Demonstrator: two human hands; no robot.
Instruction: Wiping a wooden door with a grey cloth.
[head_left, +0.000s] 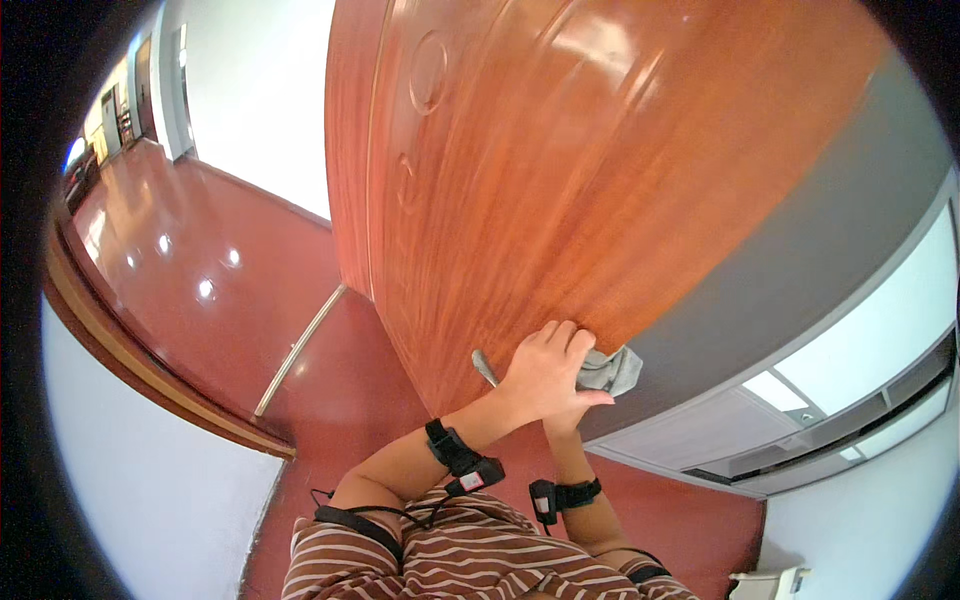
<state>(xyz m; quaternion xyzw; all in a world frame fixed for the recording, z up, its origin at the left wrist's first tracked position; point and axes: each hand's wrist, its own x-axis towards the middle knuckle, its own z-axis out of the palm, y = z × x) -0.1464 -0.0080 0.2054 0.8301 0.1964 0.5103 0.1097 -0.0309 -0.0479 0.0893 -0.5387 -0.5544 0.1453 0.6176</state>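
My left hand (549, 369) is at the lower part of a glossy reddish-brown wooden door (570, 195), its fingers bent against the surface. A crumpled grey cloth (616, 371) sticks out between its fingers and thumb. My right hand (568, 421) comes up underneath, near the cloth. Only its wrist and base show, as the left hand covers its fingers, so its grip is hidden. Just left of my left hand, a metal door handle (484, 367) juts out. Both wrists wear black straps with small devices.
A metal threshold strip (300, 349) crosses the red floor (217, 262) on the left. The end of a white wall (165, 420) with brown trim stands nearby. To the right are a grey surface (795, 232) and a pale framed window or cabinet (847, 315). A cream object (769, 581) is at lower right.
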